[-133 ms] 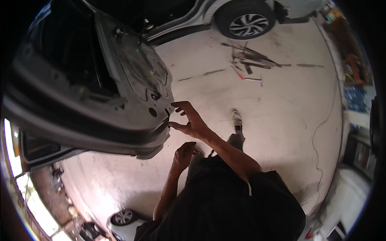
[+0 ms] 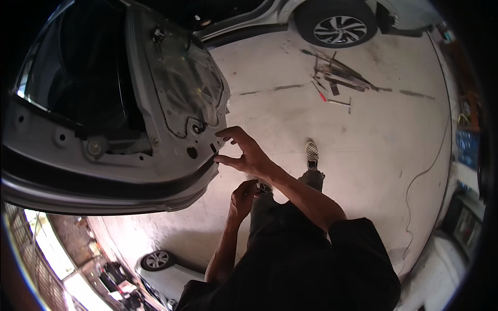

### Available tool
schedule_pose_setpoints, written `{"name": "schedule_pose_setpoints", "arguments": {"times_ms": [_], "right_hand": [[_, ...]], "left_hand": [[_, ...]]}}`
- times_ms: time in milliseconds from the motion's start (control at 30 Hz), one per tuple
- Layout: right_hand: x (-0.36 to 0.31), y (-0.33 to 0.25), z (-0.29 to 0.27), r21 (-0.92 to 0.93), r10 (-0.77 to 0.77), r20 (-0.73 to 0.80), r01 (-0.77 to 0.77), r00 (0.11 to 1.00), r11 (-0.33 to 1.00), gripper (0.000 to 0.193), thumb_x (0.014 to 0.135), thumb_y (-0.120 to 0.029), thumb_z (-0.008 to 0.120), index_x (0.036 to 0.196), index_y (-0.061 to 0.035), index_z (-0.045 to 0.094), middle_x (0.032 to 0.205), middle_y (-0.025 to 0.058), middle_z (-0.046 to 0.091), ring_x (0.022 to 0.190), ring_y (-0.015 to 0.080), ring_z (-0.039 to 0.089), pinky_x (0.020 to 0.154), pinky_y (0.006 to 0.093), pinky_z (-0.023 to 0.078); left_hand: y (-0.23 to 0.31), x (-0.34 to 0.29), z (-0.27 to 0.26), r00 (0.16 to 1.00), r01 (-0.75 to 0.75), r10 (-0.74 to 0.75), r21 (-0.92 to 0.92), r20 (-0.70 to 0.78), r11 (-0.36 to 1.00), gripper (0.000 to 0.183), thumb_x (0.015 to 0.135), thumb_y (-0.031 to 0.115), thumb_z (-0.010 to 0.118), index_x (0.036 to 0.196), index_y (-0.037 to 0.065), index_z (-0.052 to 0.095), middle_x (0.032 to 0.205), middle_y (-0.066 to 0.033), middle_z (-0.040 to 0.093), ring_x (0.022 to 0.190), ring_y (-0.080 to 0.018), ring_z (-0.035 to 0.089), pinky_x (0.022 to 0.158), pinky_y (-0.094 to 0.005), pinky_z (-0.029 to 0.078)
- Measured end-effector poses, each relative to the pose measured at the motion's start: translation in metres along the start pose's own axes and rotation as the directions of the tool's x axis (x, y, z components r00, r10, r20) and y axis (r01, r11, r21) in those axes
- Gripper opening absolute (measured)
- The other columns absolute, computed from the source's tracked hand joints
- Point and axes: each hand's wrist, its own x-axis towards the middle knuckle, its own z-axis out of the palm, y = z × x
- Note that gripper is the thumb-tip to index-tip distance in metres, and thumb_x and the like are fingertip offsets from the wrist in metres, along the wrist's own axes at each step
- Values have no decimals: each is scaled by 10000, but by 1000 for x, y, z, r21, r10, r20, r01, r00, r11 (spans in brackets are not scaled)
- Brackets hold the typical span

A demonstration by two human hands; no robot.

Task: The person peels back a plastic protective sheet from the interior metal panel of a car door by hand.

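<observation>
A grey car door [image 2: 171, 153] with its inner trim off stands at my left, its bare metal panel and dark window facing up at me. At the door's near right edge is my right hand [image 2: 246, 154]. Its thumb and fingers are spread apart, the fingertips at the edge beside a small dark slot. Lower down, in front of my legs, my left hand [image 2: 243, 199] is held with curled fingers, apart from the door. Whether anything lies in its grasp is hidden. A clear film and a dark cable [image 2: 171, 132] lie across the door's inner panel.
Several metal bars and tools [image 2: 342, 78] lie on the pale floor, with a red-handled tool [image 2: 322, 96] beside them. A car wheel [image 2: 340, 30] stands beyond. A cable [image 2: 410, 192] runs along the right. Another car [image 2: 176, 282] is at lower left.
The view has shifted, and more of the door's inner panel and window shows. The door's free edge sits slightly farther left, and my right hand has stayed at it. My left hand remains curled.
</observation>
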Motion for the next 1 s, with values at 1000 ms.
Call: {"name": "schedule_pose_setpoints", "arguments": {"times_ms": [1000], "right_hand": [[87, -24, -3, 109, 93, 145, -109, 985, 988, 145, 879, -124, 699, 979, -20, 713, 900, 94, 712, 852, 181, 680, 788, 294, 521]], "left_hand": [[189, 26, 0, 560, -103, 529, 579, -638, 808, 152, 920, 49, 570, 1026, -11, 661, 872, -127, 694, 699, -215, 697, 662, -323, 542]]}}
